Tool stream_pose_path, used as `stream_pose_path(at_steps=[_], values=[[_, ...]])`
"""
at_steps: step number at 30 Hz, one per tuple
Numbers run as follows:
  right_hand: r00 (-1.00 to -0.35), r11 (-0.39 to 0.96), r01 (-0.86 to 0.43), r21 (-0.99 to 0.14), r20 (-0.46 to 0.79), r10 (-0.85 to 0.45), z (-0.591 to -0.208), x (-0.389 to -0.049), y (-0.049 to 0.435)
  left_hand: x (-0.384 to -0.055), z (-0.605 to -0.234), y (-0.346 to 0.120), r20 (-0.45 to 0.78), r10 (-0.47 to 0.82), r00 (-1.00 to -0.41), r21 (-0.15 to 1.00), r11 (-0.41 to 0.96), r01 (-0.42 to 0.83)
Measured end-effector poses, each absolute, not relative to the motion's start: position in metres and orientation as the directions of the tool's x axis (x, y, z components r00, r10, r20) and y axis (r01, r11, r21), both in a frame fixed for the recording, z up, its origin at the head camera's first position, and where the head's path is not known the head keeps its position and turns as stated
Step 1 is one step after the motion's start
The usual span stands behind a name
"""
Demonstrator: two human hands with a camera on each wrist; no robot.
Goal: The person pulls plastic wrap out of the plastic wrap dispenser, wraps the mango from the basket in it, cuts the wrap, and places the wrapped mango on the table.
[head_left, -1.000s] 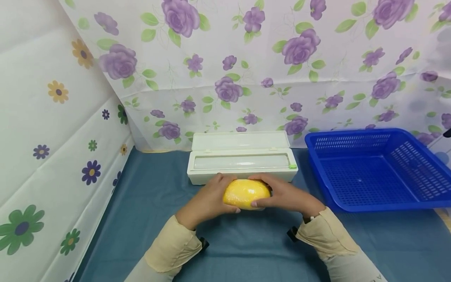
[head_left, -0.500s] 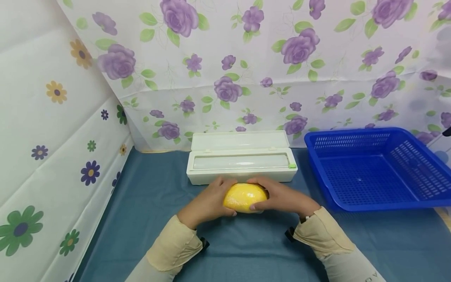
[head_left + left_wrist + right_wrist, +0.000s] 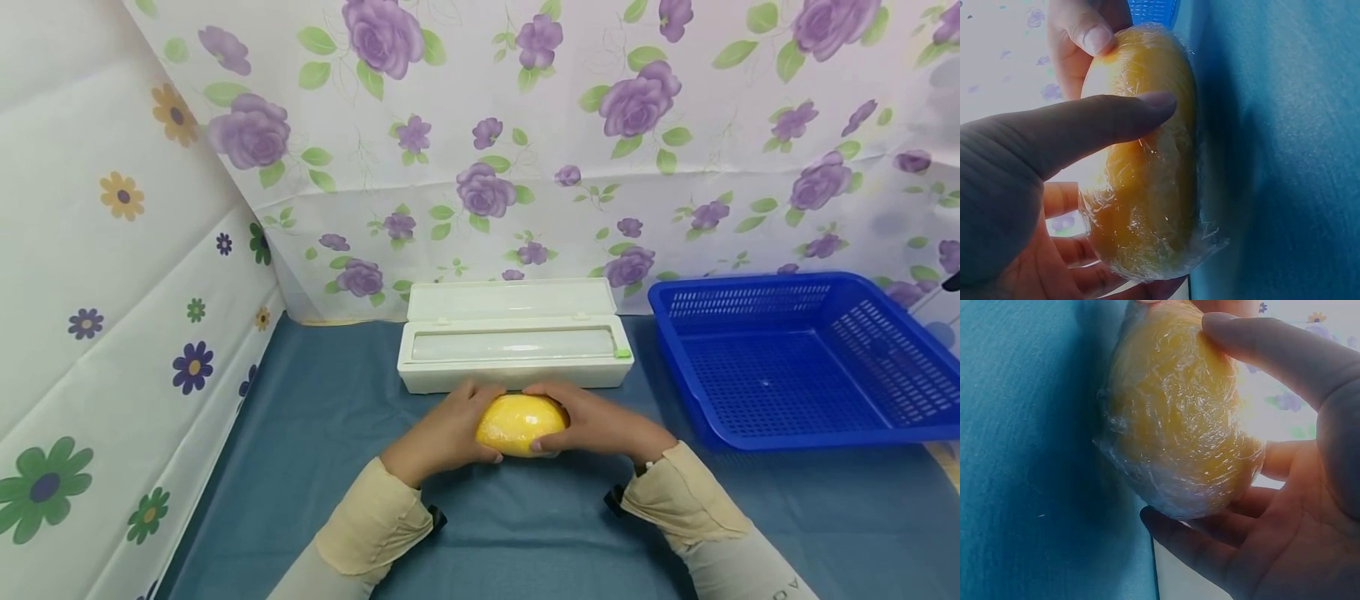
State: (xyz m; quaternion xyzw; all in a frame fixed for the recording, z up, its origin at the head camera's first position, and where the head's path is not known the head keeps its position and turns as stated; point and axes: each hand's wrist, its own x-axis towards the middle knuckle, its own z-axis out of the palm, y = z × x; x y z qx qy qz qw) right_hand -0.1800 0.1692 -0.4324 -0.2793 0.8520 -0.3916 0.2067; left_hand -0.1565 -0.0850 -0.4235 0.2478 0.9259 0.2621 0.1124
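A yellow oval fruit [image 3: 521,423], wrapped in clear cling film, sits between my two hands at the middle of the cloth; its exact kind is hard to tell. My left hand [image 3: 450,429] grips its left end, thumb [image 3: 1110,119] across the near side and fingers curled round the far side. On the right end, my right hand [image 3: 600,423] holds it the same way. Film lies wrinkled over the skin, with a loose flap [image 3: 1207,240] low on the left end. Just behind stands a white cling film dispenser [image 3: 517,375], its lid raised and a roll inside.
To the right stands a blue plastic basket [image 3: 693,396] with perforated walls. A blue-grey cloth [image 3: 322,467] covers the table. Flowered sheets [image 3: 450,133] hang behind and on the left.
Both hands have brought the wrapped fruit slightly toward me and down, a little away from the dispenser. Their hold on it stays much the same.
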Motion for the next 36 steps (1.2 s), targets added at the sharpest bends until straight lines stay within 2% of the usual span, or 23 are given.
stream_pose_path(at_steps=[22, 28, 36], values=[[-0.753, 0.576, -0.256, -0.777, -0.213, -0.623, -0.439, -0.180, 0.170, -0.158, -0.430, -0.084, -0.159, 0.509, -0.846, 0.504, 0.779, 0.373], [-0.764, 0.568, -0.261, -0.780, -0.193, -0.616, -0.432, -0.180, 0.172, -0.156, -0.420, -0.087, -0.104, 0.474, -0.874, 0.510, 0.780, 0.362], [-0.780, 0.516, -0.357, -0.779, -0.056, -0.623, -0.414, -0.176, 0.169, -0.152, -0.394, -0.089, 0.007, 0.378, -0.926, 0.566, 0.762, 0.315]])
